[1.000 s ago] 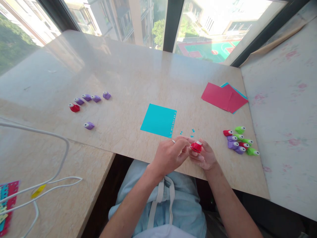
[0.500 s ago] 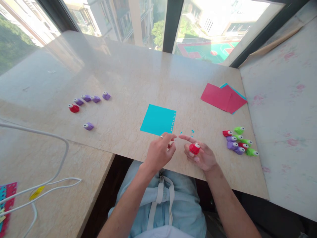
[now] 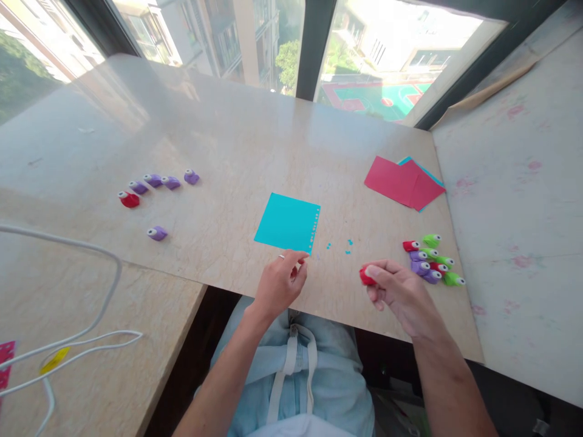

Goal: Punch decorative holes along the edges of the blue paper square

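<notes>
My right hand (image 3: 398,288) is closed on a red craft punch (image 3: 367,275), thumb on top, held above the table's front part. My left hand (image 3: 280,282) is at the near edge of a turquoise paper sheet (image 3: 288,221), its fingers loosely bent with a gap between thumb and forefinger. I cannot tell whether its fingertips touch the sheet. A row of small holes runs along the sheet's right edge. Tiny turquoise paper cutouts (image 3: 349,243) lie on the table between the sheet and my right hand.
Several red, purple and green punches (image 3: 419,267) are clustered at the right. Several purple punches (image 3: 170,182) and a red punch (image 3: 129,199) stand at the left. Red and blue sheets (image 3: 396,182) lie at the back right. White cables (image 3: 109,255) cross the left side.
My right hand has moved right with the red punch and turned over, its thumb now on top. My left hand has shifted slightly left and down. More cutouts are now visible.
</notes>
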The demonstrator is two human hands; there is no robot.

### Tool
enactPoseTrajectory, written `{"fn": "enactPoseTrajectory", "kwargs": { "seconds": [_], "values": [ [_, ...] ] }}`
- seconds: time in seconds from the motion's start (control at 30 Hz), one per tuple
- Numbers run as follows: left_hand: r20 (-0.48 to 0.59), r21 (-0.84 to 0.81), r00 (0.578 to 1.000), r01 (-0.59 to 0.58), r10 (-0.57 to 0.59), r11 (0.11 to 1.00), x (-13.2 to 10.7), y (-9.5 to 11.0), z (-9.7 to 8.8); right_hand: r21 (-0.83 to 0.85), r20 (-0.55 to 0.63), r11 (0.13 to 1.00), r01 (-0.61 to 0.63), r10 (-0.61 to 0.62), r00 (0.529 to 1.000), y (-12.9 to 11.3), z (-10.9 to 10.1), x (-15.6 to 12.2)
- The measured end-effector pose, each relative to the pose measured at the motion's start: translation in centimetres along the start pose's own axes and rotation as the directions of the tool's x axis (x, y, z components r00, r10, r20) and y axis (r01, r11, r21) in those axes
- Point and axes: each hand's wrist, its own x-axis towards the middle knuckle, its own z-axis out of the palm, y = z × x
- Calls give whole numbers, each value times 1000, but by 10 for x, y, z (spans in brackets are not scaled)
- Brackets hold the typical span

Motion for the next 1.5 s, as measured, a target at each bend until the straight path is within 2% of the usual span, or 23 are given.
{"fn": "enactPoseTrajectory", "kwargs": {
  "seconds": [0.07,0.13,0.27,0.4,0.47,0.53,0.67,0.8,0.93,1.07,1.17,1.27,1.37,1.5],
  "values": [
    [24,-6,1000,0,0,1000,-3,0,0,-54,99,993,-105,110,989,7,3,3],
    [40,-11,999,-5,5,1000,-5,-1,0,-52,117,993,-101,107,987,11,4,3],
    [42,-40,999,-11,13,999,-6,-1,1,31,96,998,55,-58,994,8,5,-5],
    [56,-68,998,-18,22,998,-5,3,0,23,49,972,235,-236,971,5,7,-12],
    [53,-85,998,-24,29,996,-5,6,0,-43,-8,934,355,-355,935,9,7,-14],
    [39,-121,999,-24,29,992,-6,10,-1,-126,-25,867,483,-489,872,15,6,-15],
    [29,-240,999,-14,22,971,-9,20,-2,-218,35,715,665,-675,737,24,3,-18],
    [25,-335,999,-22,33,942,-11,36,-5,-282,115,603,746,-751,651,25,2,-24],
    [23,-400,998,-46,60,915,-11,50,-9,-307,135,556,772,-778,614,24,3,-27],
    [14,-409,997,-65,78,910,-10,55,-11,-314,119,567,761,-772,624,27,3,-25],
    [-1,-351,997,-68,72,934,-7,49,-9,-301,110,595,745,-754,647,31,3,-24],
    [-51,-133,996,-75,68,988,-1,33,-6,-277,106,617,737,-742,661,35,3,-22],
    [-89,127,986,-126,138,984,9,15,-3,-244,101,638,730,-732,674,39,4,-19],
    [-52,241,976,-193,211,951,19,3,0,-202,81,685,700,-701,709,44,6,-15]
  ]
}}
